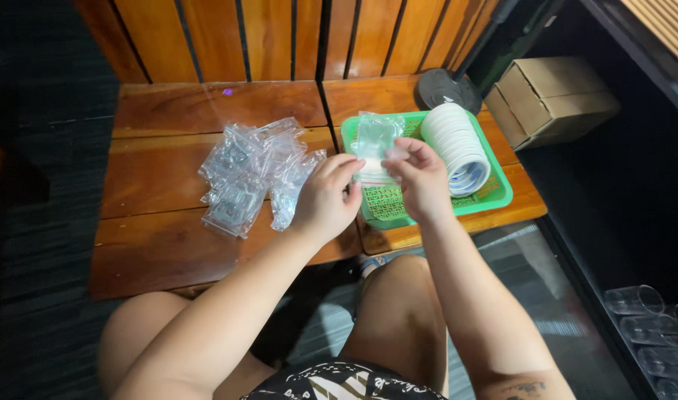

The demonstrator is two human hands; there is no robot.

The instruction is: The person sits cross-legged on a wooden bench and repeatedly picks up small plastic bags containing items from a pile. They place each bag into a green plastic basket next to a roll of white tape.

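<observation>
A heap of small clear plastic zip bags [254, 174], crinkled and glossy, each with a dark item inside that cannot be made out, is seen at the left on the reddish-brown slatted wooden counter [161, 185]. The heap lies at about nine o'clock from the hands, just beside the left hand [325, 200], which is the nearer of the two to it.

At the centre, one small clear plastic bag with a white strip [374, 148] is held up between both hands. The left hand is pinched on its lower left edge with thumb and fingertips, and the right hand [420, 178] is pinched on its right edge; the hands are close together, nearly touching, both clamped on the bag. The bag's long axis runs roughly from six to twelve o'clock, its free end pointing away from the person, and it hangs over the near left corner of a green perforated plastic tray [494, 194].

In the tray, at about two o'clock from the right hand, a stack of white round plastic lids or cups [457, 144] is laid on its side. Beyond it a dark round disc [448, 90] is seen, and a brown cardboard box [550, 100] sits at the far right. Clear plastic cups [650, 326] are visible on the floor at lower right.
</observation>
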